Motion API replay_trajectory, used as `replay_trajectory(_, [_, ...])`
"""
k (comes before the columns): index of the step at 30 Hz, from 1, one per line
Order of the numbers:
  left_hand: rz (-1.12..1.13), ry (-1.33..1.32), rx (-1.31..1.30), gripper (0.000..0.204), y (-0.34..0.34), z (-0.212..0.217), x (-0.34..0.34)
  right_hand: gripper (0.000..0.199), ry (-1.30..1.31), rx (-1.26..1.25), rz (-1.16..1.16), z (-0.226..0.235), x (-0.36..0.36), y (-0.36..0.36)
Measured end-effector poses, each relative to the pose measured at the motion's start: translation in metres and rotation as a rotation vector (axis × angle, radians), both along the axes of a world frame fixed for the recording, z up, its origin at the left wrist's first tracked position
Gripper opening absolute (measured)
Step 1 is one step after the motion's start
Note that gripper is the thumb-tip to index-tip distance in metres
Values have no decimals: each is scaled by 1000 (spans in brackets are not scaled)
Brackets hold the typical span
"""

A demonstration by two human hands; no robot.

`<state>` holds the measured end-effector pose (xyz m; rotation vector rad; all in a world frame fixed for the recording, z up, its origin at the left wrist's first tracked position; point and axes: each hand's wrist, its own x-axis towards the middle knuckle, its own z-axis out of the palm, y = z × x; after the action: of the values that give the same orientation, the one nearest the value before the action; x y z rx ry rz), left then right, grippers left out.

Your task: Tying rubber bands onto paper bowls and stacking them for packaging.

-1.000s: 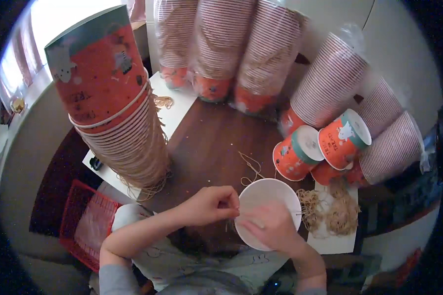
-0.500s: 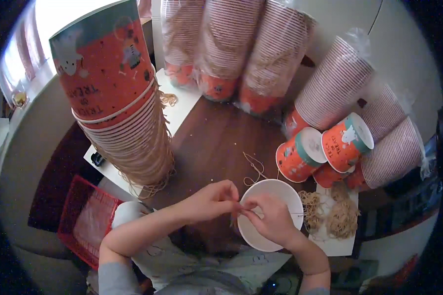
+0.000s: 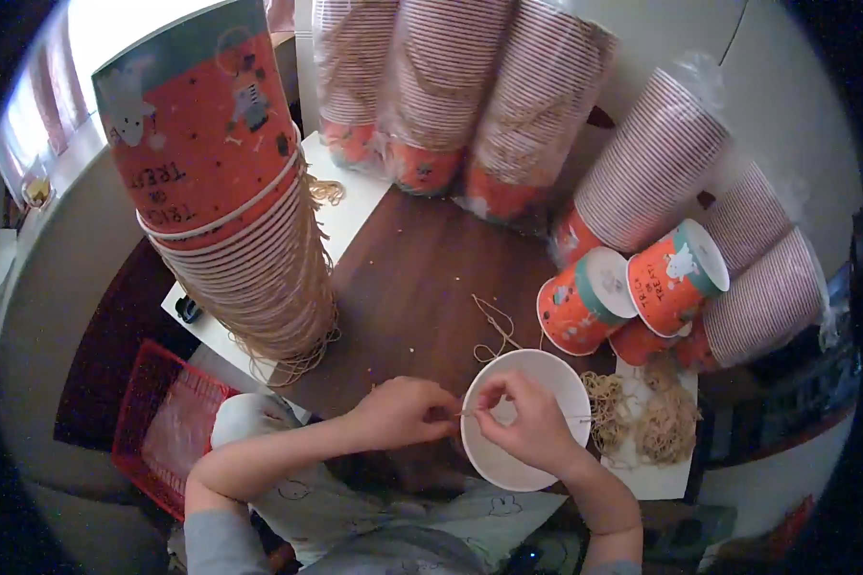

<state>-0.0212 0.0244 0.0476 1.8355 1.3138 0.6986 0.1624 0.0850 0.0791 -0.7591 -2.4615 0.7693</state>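
A white paper cup (image 3: 537, 379) lies on its side, mouth toward me, at the near edge of the brown table (image 3: 412, 287). My left hand (image 3: 403, 412) pinches a thin tan string at the cup's left rim. My right hand (image 3: 527, 422) is over the cup's open mouth, fingers pinched on the same string. A loose tan string (image 3: 494, 326) lies on the table just beyond the cup.
A tall stack of orange printed cups (image 3: 230, 211) with strings stands at the left. Bagged sleeves of cups (image 3: 508, 105) lean at the back and right. Two orange cups (image 3: 633, 283) lie on their sides. Piles of tan strings (image 3: 642, 412) rest on white paper. A red basket (image 3: 163, 422) sits lower left.
Both hands stay at the white cup, the fingers shifting slightly on the string. The view has tilted a little.
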Motion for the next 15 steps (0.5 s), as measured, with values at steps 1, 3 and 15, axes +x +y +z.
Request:
replay_trajectory(1, [1, 1, 2, 20, -1, 0, 1, 25, -8, -13, 4, 1, 1, 0])
replay_trajectory(3, [-1, 36, 27, 17, -1, -1, 1, 25, -15, -22, 7, 1, 2, -1])
replay_trajectory(15, [126, -159, 223, 22, -3, 3, 1, 25, 6, -94, 12, -2, 1, 2])
